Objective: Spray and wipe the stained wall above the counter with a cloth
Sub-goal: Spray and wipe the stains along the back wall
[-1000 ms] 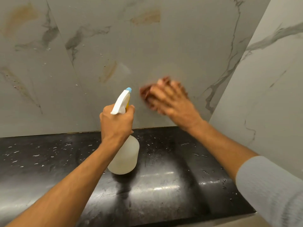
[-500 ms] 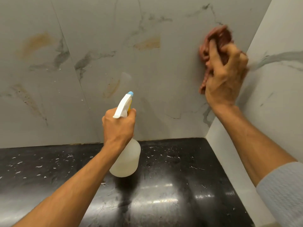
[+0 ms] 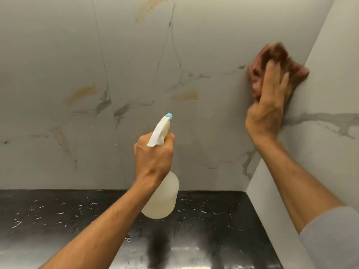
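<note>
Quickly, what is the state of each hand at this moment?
Left hand: closed around the neck of the spray bottle.
Right hand: fingers spread, pressing the reddish-brown cloth flat on the wall, near the corner.

The left hand point(image 3: 154, 156) was closed in a fist, knuckles up, its bare forearm reaching forward from the lower left. The right hand point(image 3: 269, 105) was raised higher and to the right, fingers point(image 3: 272, 74) spread and pressed flat, blurred, its forearm rising from a grey sleeve point(image 3: 334, 237) pushed back near the elbow.
</note>
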